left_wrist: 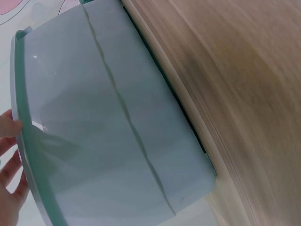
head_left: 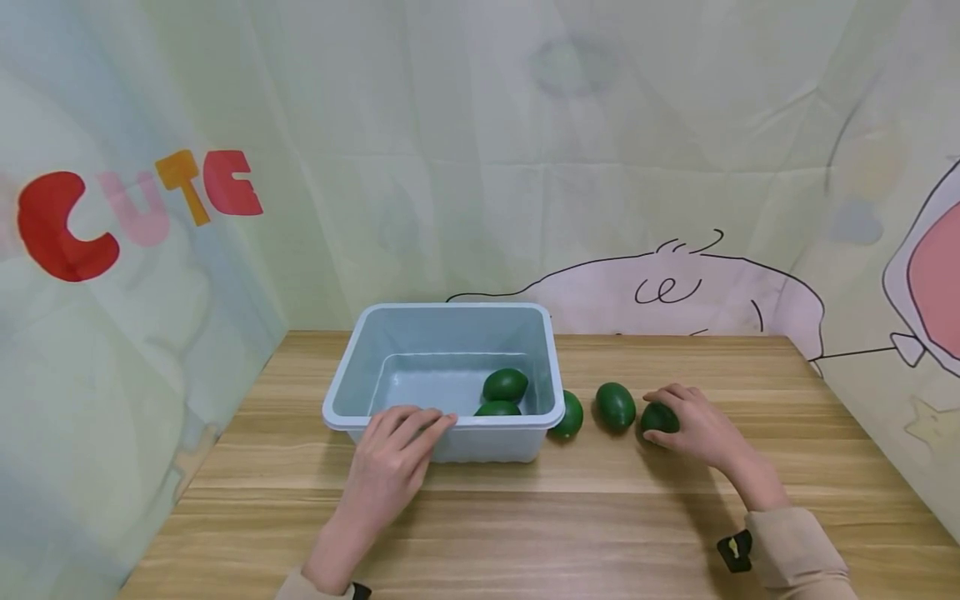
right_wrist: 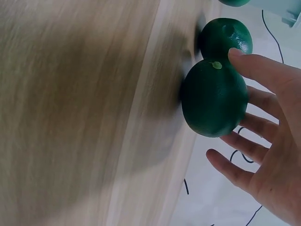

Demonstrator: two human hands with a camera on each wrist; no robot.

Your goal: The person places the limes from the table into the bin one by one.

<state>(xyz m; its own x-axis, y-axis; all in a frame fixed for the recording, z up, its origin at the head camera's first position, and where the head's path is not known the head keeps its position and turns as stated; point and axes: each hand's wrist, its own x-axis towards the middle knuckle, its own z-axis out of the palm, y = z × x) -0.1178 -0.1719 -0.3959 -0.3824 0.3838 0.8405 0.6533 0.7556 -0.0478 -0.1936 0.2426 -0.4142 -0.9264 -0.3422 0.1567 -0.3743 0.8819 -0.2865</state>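
Note:
A pale blue rectangular plastic bin (head_left: 480, 440) sits on the wooden table. My left hand (head_left: 393, 458) grips its near rim, fingers over the edge; the left wrist view shows the thumb on the outside of the bin wall (left_wrist: 108, 113). To the right of the bin, my right hand (head_left: 693, 427) holds a dark green, egg-shaped fruit (right_wrist: 214, 99), like an avocado, between thumb and fingers, low over the tabletop. Just left of it lies a second green fruit (head_left: 616, 407). Another one (head_left: 570, 415) is by the bin's right wall, partly hidden by it.
Inside the bin are two more green fruits, one whole in view (head_left: 506, 385) and one (head_left: 498, 408) partly covered by the near rim. Printed cloth (head_left: 450, 167) hangs behind the table (head_left: 525, 533) and along both sides.

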